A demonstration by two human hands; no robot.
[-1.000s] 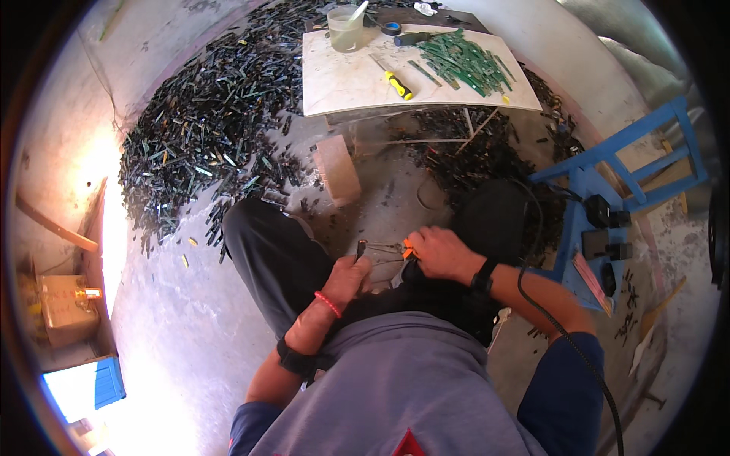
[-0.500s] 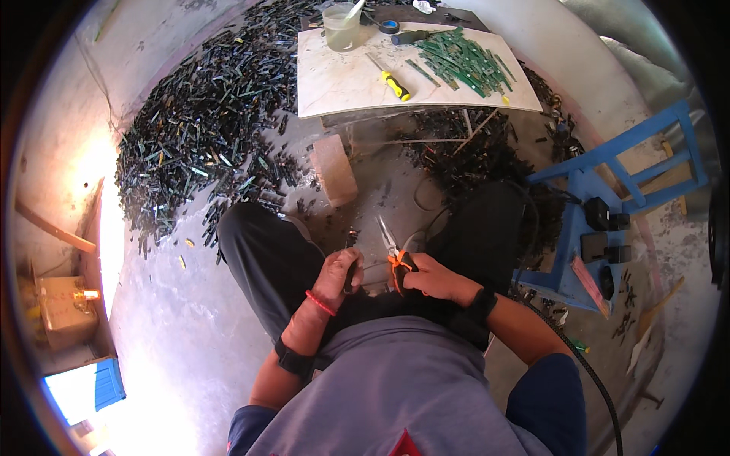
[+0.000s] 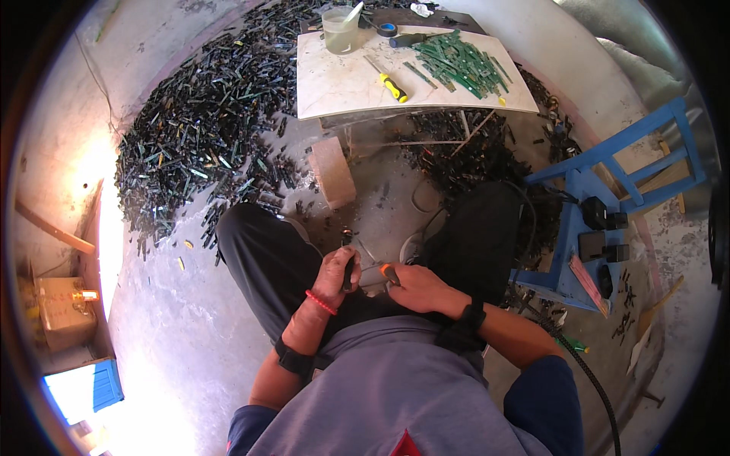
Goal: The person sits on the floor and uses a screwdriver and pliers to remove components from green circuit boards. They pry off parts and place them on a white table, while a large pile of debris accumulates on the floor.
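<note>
Over my lap, my left hand (image 3: 331, 275) is closed round a small dark piece (image 3: 349, 272). A coppery end of it sticks out above the fingers; its exact kind is unclear. Close beside it, my right hand (image 3: 423, 289) is wrapped round long-nose pliers with an orange handle (image 3: 390, 274). Their slim metal nose points up and left, toward the piece, seen nearly edge-on. Most of the pliers' handles is hidden in the hand. I cannot tell whether the tip touches the piece.
Ahead is a white board (image 3: 327, 91) bearing green strips (image 3: 464, 64), a yellow screwdriver (image 3: 391, 85), blue tape (image 3: 387, 30) and a cup of liquid (image 3: 340, 34). A brick-like block (image 3: 332, 173) stands before it. Dark scrap (image 3: 205, 121) heaps left; a blue chair (image 3: 563, 228) lies right.
My right hand has turned and shifted slightly, so the pliers went from upright with spread handles in view to tilted left and mostly covered. My left hand stays nearly still.
</note>
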